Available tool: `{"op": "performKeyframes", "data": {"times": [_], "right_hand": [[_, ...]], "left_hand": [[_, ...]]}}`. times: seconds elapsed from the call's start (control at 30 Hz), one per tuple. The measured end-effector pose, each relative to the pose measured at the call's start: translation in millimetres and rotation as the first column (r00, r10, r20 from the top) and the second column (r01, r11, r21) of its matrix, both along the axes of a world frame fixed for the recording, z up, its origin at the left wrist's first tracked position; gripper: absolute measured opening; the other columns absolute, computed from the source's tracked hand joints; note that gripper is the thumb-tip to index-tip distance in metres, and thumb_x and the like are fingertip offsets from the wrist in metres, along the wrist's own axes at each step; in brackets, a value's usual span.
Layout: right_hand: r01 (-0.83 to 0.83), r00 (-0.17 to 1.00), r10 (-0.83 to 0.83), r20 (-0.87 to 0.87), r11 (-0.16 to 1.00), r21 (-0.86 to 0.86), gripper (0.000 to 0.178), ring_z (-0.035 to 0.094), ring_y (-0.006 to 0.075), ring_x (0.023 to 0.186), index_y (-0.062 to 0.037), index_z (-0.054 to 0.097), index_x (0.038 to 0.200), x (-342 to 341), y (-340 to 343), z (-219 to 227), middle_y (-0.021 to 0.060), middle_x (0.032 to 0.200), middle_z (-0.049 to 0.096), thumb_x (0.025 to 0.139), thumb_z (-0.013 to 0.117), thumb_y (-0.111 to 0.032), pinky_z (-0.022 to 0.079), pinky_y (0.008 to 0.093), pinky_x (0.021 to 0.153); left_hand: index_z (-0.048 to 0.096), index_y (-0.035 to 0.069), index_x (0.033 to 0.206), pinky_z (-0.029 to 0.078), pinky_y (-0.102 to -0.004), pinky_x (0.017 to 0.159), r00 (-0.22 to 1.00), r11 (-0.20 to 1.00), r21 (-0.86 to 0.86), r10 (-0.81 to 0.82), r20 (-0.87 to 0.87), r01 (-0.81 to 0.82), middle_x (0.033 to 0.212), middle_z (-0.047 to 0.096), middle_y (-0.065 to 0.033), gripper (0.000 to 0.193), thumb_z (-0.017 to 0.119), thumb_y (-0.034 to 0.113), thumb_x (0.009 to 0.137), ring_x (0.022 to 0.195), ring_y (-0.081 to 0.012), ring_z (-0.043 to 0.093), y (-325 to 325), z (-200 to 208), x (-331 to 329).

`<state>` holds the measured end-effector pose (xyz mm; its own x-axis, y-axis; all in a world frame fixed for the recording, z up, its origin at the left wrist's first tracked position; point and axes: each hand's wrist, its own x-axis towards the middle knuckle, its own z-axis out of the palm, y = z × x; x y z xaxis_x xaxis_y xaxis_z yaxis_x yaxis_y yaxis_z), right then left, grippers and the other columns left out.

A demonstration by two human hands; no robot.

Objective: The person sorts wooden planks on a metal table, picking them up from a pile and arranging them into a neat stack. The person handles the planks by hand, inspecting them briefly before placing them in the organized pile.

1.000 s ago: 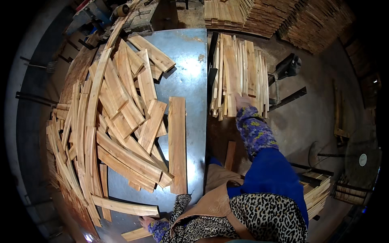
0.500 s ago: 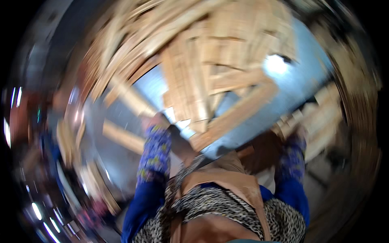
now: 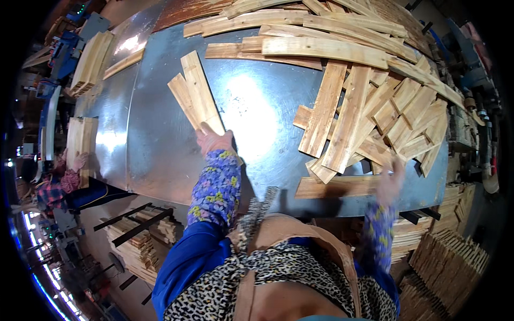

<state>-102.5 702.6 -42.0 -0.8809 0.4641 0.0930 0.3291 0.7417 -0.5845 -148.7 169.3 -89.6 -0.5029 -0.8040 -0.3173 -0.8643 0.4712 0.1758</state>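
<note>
My left hand [image 3: 214, 140] is closed on the near ends of two pale wooden boards. One board [image 3: 201, 88] is longer, and a shorter board [image 3: 183, 100] lies against its left side; they fan apart at the far end over the metal table [image 3: 160, 134]. My right hand [image 3: 391, 179] is smeared by motion at the near edge of a loose heap of boards [image 3: 350, 115], and its fingers cannot be made out. Close to it, a single board [image 3: 337, 187] lies along the table's front edge.
More long boards [image 3: 321, 47] lie across the far side of the table. Neat board stacks [image 3: 91, 61] stand at the left, where another person's hand [image 3: 80, 160] touches an upright stack [image 3: 80, 134]. Stacked timber [image 3: 136, 243] sits below the table, with further piles [image 3: 450, 257] at lower right.
The view has swung and sharpened, so the heap now appears to the right. My left hand still holds wood; my right hand has come up from beside the table's edge to the heap.
</note>
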Motion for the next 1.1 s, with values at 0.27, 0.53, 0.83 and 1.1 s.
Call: {"op": "performKeyframes", "data": {"times": [0.27, 0.53, 0.83, 1.1], "right_hand": [[-0.692, 0.716, 0.652, 0.249, 0.619, 0.371, 0.081, 0.057, 0.0431, 0.143, -0.0108, 0.047, 0.163, -303, -185, -9, 0.0266, 0.151, 0.060, 0.089, 0.076, -0.025, 0.050, 0.0506, 0.115], [-0.867, 0.488, 0.705, 0.514, 0.322, 0.381, 0.065, 0.069, 0.0352, 0.126, -0.0139, 0.057, 0.157, -412, -300, -3, 0.0206, 0.134, 0.070, 0.093, 0.068, -0.024, 0.059, 0.0513, 0.103], [-0.898, -0.249, 0.828, 0.502, -0.003, -0.441, 0.062, 0.072, 0.0439, 0.123, -0.0023, 0.059, 0.152, -200, -417, -25, 0.0284, 0.135, 0.072, 0.109, 0.055, -0.047, 0.058, 0.0575, 0.107], [-0.717, 0.646, 0.617, 0.450, 0.287, 0.635, 0.089, 0.056, 0.0470, 0.141, -0.0154, 0.049, 0.163, -436, -139, -19, 0.0264, 0.150, 0.061, 0.082, 0.084, -0.025, 0.047, 0.0550, 0.120]], "left_hand": [[0.033, 0.000, 0.169, 0.045, -0.0529, 0.124, 0.924, 0.973, 0.048, -0.196, -0.330, 0.224, 0.163, 0.043, -0.0319, 0.112, 0.092, 0.016, 0.075, 0.148, -0.0477, 0.049, -129, -44, 96], [0.029, 0.009, 0.175, 0.057, -0.0361, 0.102, 0.708, 0.531, 0.795, 0.439, -0.553, 0.292, 0.143, 0.058, -0.0121, 0.111, 0.069, 0.001, 0.071, 0.122, -0.0257, 0.062, -114, -6, 86], [0.052, -0.001, 0.161, 0.033, -0.0520, 0.131, 0.812, 0.814, 0.482, 0.020, -0.583, 0.325, 0.160, 0.050, -0.0309, 0.098, 0.088, 0.045, 0.082, 0.155, -0.0457, 0.042, -43, -50, 19], [0.058, -0.002, 0.151, 0.050, -0.0529, 0.118, 0.909, 0.927, 0.284, -0.117, -0.400, 0.244, 0.152, 0.058, -0.0278, 0.091, 0.089, 0.037, 0.074, 0.137, -0.0485, 0.060, -35, -29, 6]]}}
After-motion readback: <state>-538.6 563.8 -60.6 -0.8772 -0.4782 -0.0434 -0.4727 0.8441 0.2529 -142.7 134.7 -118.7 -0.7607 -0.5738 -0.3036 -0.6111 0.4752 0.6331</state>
